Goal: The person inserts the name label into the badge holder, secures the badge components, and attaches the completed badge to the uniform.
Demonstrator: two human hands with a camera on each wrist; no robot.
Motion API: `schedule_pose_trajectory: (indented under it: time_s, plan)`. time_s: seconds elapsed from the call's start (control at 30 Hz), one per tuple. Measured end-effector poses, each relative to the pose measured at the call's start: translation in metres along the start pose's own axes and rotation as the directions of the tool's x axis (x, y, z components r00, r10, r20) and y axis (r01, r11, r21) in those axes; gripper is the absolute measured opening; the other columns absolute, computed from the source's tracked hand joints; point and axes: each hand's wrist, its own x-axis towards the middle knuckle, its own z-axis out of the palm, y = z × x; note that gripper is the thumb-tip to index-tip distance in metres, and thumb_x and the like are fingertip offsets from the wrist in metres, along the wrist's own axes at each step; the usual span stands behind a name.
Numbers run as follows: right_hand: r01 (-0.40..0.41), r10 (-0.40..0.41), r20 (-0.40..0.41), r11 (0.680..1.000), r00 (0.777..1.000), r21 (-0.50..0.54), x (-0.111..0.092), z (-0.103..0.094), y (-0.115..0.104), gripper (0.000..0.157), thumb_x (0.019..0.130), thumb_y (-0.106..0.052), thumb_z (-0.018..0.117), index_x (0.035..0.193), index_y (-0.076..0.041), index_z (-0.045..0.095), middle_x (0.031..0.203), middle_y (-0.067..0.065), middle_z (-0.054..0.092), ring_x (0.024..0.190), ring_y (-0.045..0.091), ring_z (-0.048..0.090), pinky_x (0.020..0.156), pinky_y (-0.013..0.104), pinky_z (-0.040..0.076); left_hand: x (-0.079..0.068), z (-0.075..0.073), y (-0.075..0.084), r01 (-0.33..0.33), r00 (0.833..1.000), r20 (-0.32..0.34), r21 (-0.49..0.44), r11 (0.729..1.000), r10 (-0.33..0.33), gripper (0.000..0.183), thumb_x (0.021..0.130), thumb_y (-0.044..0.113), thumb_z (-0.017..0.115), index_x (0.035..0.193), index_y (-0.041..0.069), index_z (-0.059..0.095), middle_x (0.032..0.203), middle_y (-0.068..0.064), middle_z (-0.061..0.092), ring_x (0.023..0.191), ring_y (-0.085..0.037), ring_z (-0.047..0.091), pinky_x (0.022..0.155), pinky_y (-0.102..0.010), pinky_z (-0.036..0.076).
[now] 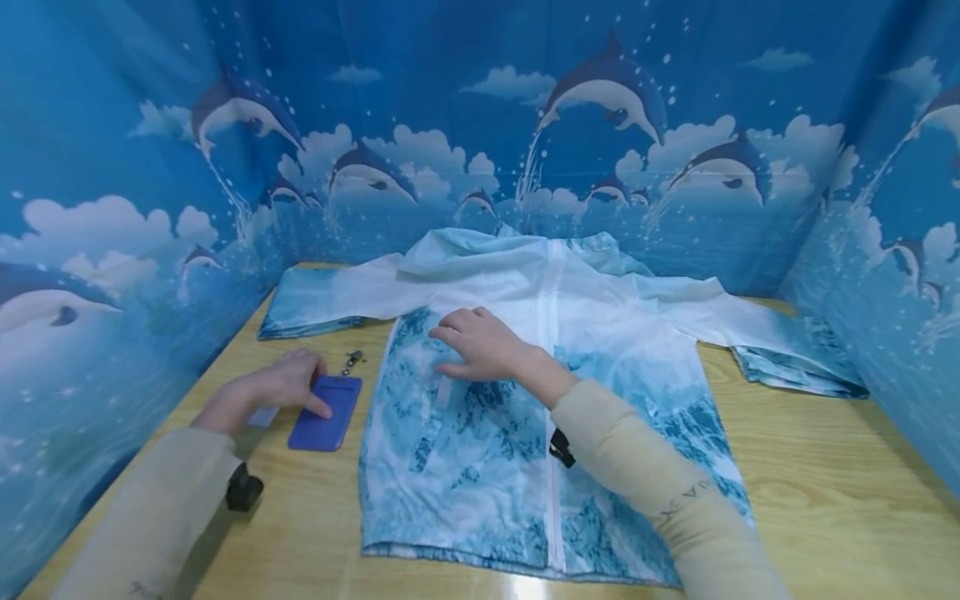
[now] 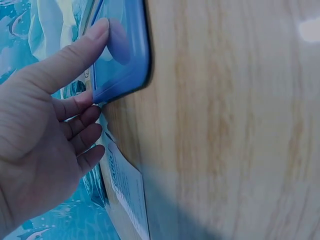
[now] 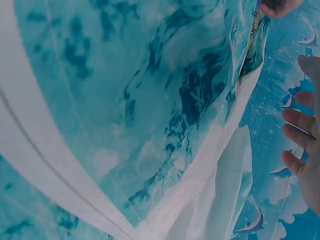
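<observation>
A blue card holder (image 1: 336,408) lies on the table left of a spread-out jacket. My left hand (image 1: 283,385) pinches its edge, the thumb (image 2: 75,57) on top and the index finger at the rim in the left wrist view. At the holder's far end is a small metal clasp (image 1: 352,361). My right hand (image 1: 480,343) hovers over the left front of the blue and white zip-up jacket (image 1: 465,433), fingers loosely extended and holding nothing. In the right wrist view that hand (image 3: 306,130) is apart from the cloth.
A small white printed card (image 1: 263,416) lies by my left wrist, partly hidden. Both jacket sleeves (image 1: 322,304) stretch outward across the wooden table (image 1: 825,475). Dolphin-print curtains (image 1: 465,100) enclose the table at the back and both sides.
</observation>
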Motion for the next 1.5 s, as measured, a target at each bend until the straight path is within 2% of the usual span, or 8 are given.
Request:
schedule_pose_trajectory:
  time_s: [0.23, 0.33, 0.5, 0.8, 0.93, 1.17, 1.3, 1.5]
  plan:
    - [0.033, -0.033, 0.011, 0.999, 0.999, 0.002, 0.004, 0.003, -0.008, 0.051, 0.091, -0.045, 0.053, 0.131, -0.013, 0.050, 0.126, 0.005, 0.051, 0.116, 0.020, 0.045, 0.095, 0.039, 0.036, -0.004, 0.000, -0.005, -0.004, 1.000, -0.018, -0.029, 1.000, 0.003, 0.058, 0.068, 0.040, 0.081, 0.096, -0.002, 0.051, 0.086, -0.010, 0.050, 0.076, -0.023, 0.045, 0.064, -0.033, 0.040]
    - [0.046, -0.046, 0.009, 0.999, 0.999, 0.004, 0.006, 0.004, -0.011, 0.051, 0.091, -0.044, 0.054, 0.131, -0.012, 0.051, 0.126, 0.005, 0.052, 0.117, 0.021, 0.045, 0.095, 0.039, 0.036, -0.004, -0.001, -0.006, 0.002, 0.999, -0.034, -0.046, 0.999, -0.003, 0.059, 0.069, 0.039, 0.081, 0.096, -0.002, 0.049, 0.084, -0.009, 0.051, 0.074, -0.021, 0.046, 0.062, -0.032, 0.040]
    - [0.072, -0.072, 0.009, 0.997, 0.997, -0.031, 0.009, 0.008, -0.015, 0.051, 0.092, -0.046, 0.052, 0.131, -0.014, 0.051, 0.127, 0.005, 0.051, 0.118, 0.020, 0.045, 0.095, 0.038, 0.036, -0.005, -0.005, -0.002, 0.000, 0.999, -0.054, -0.071, 0.997, -0.004, 0.064, 0.070, 0.040, 0.079, 0.103, -0.005, 0.047, 0.087, -0.012, 0.054, 0.075, -0.021, 0.050, 0.064, -0.033, 0.043]
    - [0.075, -0.074, 0.013, 0.992, 0.997, -0.103, 0.012, 0.009, -0.019, 0.054, 0.092, -0.050, 0.049, 0.133, -0.016, 0.048, 0.128, 0.003, 0.051, 0.118, 0.019, 0.045, 0.095, 0.038, 0.037, -0.007, -0.013, -0.004, -0.002, 0.994, -0.112, -0.186, 0.982, -0.019, 0.054, 0.080, 0.036, 0.072, 0.108, -0.005, 0.049, 0.092, -0.013, 0.053, 0.078, -0.022, 0.050, 0.065, -0.033, 0.042]
    - [0.069, -0.068, 0.012, 0.993, 0.998, -0.096, 0.014, 0.006, -0.020, 0.054, 0.092, -0.049, 0.049, 0.134, -0.015, 0.048, 0.128, 0.003, 0.050, 0.118, 0.019, 0.044, 0.096, 0.038, 0.036, -0.006, -0.016, -0.006, 0.008, 0.990, -0.139, -0.205, 0.979, -0.037, 0.049, 0.084, 0.034, 0.068, 0.108, -0.005, 0.052, 0.093, -0.013, 0.053, 0.081, -0.024, 0.050, 0.066, -0.033, 0.042]
    - [0.067, -0.066, 0.015, 0.995, 0.998, -0.073, 0.018, 0.005, -0.022, 0.055, 0.092, -0.049, 0.050, 0.135, -0.015, 0.047, 0.131, 0.004, 0.049, 0.120, 0.019, 0.043, 0.097, 0.038, 0.036, -0.006, -0.019, -0.006, -0.052, 0.977, -0.212, -0.226, 0.973, 0.003, 0.031, 0.089, 0.023, 0.062, 0.104, -0.004, 0.055, 0.091, -0.013, 0.055, 0.081, -0.025, 0.050, 0.065, -0.034, 0.042]
    - [0.072, -0.071, 0.011, 0.994, 0.997, -0.083, 0.020, 0.006, -0.023, 0.055, 0.092, -0.050, 0.048, 0.134, -0.015, 0.048, 0.130, 0.003, 0.049, 0.119, 0.019, 0.044, 0.096, 0.038, 0.036, -0.007, -0.021, -0.003, -0.075, 0.973, -0.229, -0.244, 0.967, 0.018, 0.032, 0.091, 0.021, 0.059, 0.108, -0.006, 0.053, 0.093, -0.014, 0.055, 0.084, -0.025, 0.051, 0.067, -0.035, 0.043]
    - [0.061, -0.061, 0.003, 0.995, 0.998, -0.083, 0.022, 0.007, -0.025, 0.055, 0.093, -0.049, 0.048, 0.135, -0.014, 0.048, 0.129, 0.004, 0.050, 0.118, 0.019, 0.045, 0.096, 0.038, 0.036, -0.010, -0.028, 0.003, -0.076, 0.972, -0.235, -0.275, 0.958, 0.010, 0.033, 0.094, 0.019, 0.055, 0.114, -0.007, 0.049, 0.096, -0.016, 0.054, 0.086, -0.027, 0.052, 0.068, -0.036, 0.043]
